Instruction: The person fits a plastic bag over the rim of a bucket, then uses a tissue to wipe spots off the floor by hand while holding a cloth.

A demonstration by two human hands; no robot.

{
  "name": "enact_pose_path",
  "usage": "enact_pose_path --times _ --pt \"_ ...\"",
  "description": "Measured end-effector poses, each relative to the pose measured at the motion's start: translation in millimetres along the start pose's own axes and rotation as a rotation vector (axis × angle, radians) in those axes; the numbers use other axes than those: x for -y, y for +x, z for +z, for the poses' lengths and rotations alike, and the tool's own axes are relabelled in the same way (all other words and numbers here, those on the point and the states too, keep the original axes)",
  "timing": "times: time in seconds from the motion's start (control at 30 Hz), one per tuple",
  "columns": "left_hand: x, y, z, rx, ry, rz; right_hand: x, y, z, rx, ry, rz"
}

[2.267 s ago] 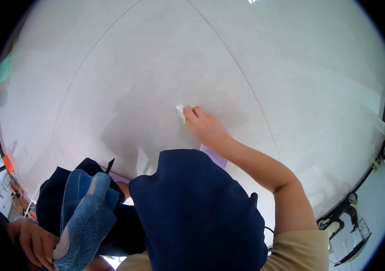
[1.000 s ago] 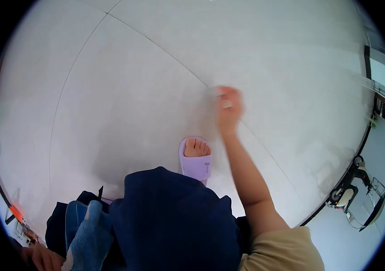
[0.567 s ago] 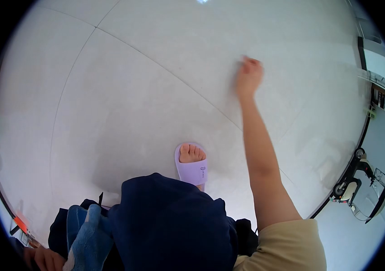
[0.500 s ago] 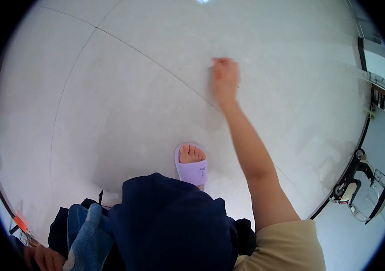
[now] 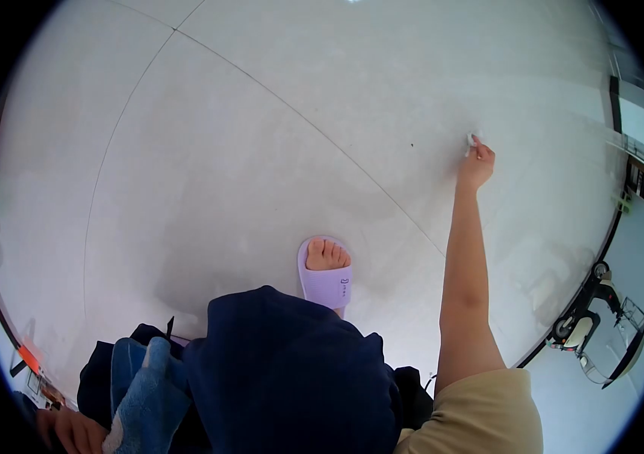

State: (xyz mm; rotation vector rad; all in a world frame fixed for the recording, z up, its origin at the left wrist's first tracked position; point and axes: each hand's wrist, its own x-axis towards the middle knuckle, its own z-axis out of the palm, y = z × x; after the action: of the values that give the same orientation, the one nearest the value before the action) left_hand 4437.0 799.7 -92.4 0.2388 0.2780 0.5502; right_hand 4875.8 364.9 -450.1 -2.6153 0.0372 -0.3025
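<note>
My right hand (image 5: 478,163) is stretched out to the right over the pale tiled floor (image 5: 246,144), its fingers closed on a small white tissue (image 5: 471,141). A small dark speck (image 5: 412,144) lies on the floor left of that hand. At the lower left, my left hand (image 5: 72,430) is closed on a blue towel (image 5: 152,393), which hangs over dark blue cloth at my knee. Part of the left hand is lost in the dark image edge.
A foot in a purple slipper (image 5: 325,284) rests on the floor in front of my dark blue clothing (image 5: 291,363). At the right stands a scooter (image 5: 586,318) near a dark floor edging. An orange object (image 5: 29,358) is at the far left.
My right hand has moved from near the middle out to the right with the tissue. The view has shifted, bringing the slipper into full sight. The left hand stays on the towel.
</note>
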Motion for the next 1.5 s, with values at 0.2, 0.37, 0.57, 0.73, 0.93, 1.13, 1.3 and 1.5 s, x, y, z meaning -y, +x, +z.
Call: enact_pose_path --times 0.2,0.37,0.57,0.73,0.93,1.13,1.3,1.5 --pt "8.1 6.5 -0.8 0.069 -0.011 -0.018 94.1 -99.5 6.4 0.123 -0.052 -0.407" --pt "12.7 11.0 1.0 0.089 -0.028 -0.003 196.2 -169.3 34.2 0.276 0.139 -0.544" --pt "10.8 3.8 1.5 0.071 -0.004 0.019 300.0 -242.1 83.7 0.636 0.41 -0.621" --pt "-13.6 -22.7 -15.2 0.133 0.144 0.116 318.4 -306.5 123.0 0.919 0.482 -0.942" --pt "-25.0 -35.5 -28.6 0.104 0.2 0.198 336.2 -335.0 105.7 1.143 0.5 -1.371" --pt "-28.5 -49.4 -38.3 0.127 0.169 0.219 343.8 -310.5 103.2 1.85 1.336 0.687" --pt "-48.2 -62.0 -50.0 0.221 0.196 0.141 350.5 -230.6 145.1 1.653 1.747 0.838" --pt "-69.6 -96.7 -61.1 0.183 0.186 0.258 397.2 -194.5 124.3 1.729 1.86 0.66"
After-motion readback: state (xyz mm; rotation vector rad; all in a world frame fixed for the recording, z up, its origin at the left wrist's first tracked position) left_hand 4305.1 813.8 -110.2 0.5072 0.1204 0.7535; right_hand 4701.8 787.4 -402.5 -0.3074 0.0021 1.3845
